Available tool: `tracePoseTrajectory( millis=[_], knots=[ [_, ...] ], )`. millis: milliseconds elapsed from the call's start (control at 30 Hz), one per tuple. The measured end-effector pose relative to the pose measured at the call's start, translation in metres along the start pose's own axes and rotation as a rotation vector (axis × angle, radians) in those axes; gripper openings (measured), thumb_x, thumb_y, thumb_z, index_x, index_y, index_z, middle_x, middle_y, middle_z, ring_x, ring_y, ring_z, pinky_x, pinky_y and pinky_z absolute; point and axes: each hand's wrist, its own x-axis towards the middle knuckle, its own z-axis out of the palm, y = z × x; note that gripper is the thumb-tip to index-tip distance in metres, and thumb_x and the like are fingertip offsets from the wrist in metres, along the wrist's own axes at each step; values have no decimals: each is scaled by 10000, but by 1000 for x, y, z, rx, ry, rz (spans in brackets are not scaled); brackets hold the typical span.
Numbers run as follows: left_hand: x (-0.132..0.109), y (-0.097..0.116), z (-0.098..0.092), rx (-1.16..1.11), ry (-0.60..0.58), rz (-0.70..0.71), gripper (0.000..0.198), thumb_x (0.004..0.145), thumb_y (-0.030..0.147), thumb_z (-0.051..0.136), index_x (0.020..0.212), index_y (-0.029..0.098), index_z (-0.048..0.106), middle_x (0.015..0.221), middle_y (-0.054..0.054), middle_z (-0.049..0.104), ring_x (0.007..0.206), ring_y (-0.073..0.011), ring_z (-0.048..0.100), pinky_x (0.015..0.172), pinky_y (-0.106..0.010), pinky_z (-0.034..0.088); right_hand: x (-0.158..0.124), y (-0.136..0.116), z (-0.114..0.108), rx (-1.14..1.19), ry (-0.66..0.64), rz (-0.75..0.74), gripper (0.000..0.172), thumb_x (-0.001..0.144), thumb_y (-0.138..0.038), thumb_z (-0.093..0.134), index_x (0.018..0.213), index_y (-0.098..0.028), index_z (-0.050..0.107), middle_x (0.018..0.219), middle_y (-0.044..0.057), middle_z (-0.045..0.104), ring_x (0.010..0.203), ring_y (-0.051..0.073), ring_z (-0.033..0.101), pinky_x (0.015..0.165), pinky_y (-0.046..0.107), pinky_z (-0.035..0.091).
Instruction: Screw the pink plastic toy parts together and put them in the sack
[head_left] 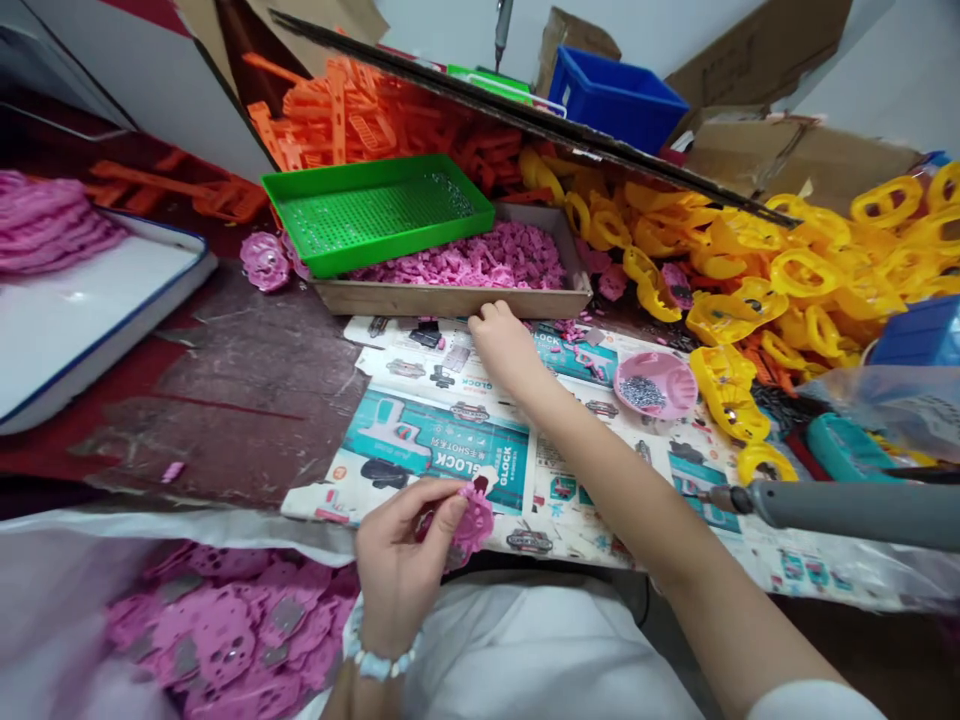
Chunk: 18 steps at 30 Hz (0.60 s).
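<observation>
Pink plastic disc (469, 528) clamped between fingers and thumb of left hand (397, 570), round, no clear long axis, small tab pointing forward, held just above printed paper sheets (420, 450). Right hand (504, 345) fingers together, touching wall of wooden tray (450, 300) holding pink pieces (465, 265).

The green plastic tray (375, 215) is smooth and glossy; under it, a matt board tray (450, 300); nearer than it, thin printed paper (427, 440) with a slight sheen; further from it, a matt pink plastic disc (471, 528); to its right, glossy yellow plastic rings (802, 275); behind it, matt orange plastic strips (330, 110).
</observation>
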Motion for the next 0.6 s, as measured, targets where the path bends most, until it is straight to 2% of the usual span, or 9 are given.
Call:
tracePoseTrajectory(
  millis=[100, 167, 233, 333, 400, 500, 600],
  knots=[
    [2, 0, 1, -87, -15, -62, 68, 770, 177, 639, 759, 201, 702, 689, 30, 702, 611, -88, 646, 575, -119, 505, -5, 8, -8, 17, 26, -46, 292, 847, -26, 364, 933, -52, 642, 1013, 210, 590, 1024, 294, 491, 817, 400, 445],
    [3, -1, 1, -149, -22, -116, 55, 773, 196, 640, 773, 191, 695, 674, 23, 695, 582, -89, 639, 533, -117, 496, -20, 16, -15, 60, 64, -83, 258, 822, -18, 399, 922, -62, 633, 975, 188, 599, 986, 281, 501, 840, 410, 432],
    [3, -5, 0, -201, -20, -164, 56, 770, 221, 654, 785, 187, 697, 671, 16, 693, 570, -93, 635, 519, -120, 495, -48, 26, -21, 133, 92, -147, 221, 811, -30, 436, 915, -93, 622, 945, 146, 610, 945, 245, 516, 847, 388, 434],
    [4, -11, -4, -260, -17, -242, 95, 754, 269, 687, 796, 185, 703, 670, 7, 691, 554, -94, 621, 504, -129, 493, -106, 41, -21, 282, 65, -304, 186, 813, -51, 469, 839, -171, 609, 885, 55, 640, 885, 167, 555, 798, 288, 468],
    [5, -14, -5, -275, -21, -294, 142, 743, 306, 703, 795, 174, 703, 667, -5, 686, 543, -100, 613, 490, -142, 493, -145, 49, -18, 365, 58, -350, 186, 820, -56, 471, 776, -190, 592, 849, 27, 654, 852, 135, 579, 758, 250, 484],
    [7, -14, 1, -248, -47, -306, 193, 740, 342, 704, 786, 154, 699, 671, -27, 687, 557, -121, 626, 497, -168, 509, -188, 56, -15, 415, 127, -235, 209, 810, -37, 451, 766, -194, 583, 897, 37, 648, 855, 131, 596, 741, 259, 496],
    [7, -9, 14, -192, -75, -244, 163, 746, 316, 690, 762, 154, 694, 662, -26, 689, 566, -126, 635, 512, -174, 519, -209, 50, -14, 376, 257, 44, 214, 825, -35, 414, 834, -186, 565, 926, 64, 604, 877, 156, 582, 748, 301, 485]
  ],
)
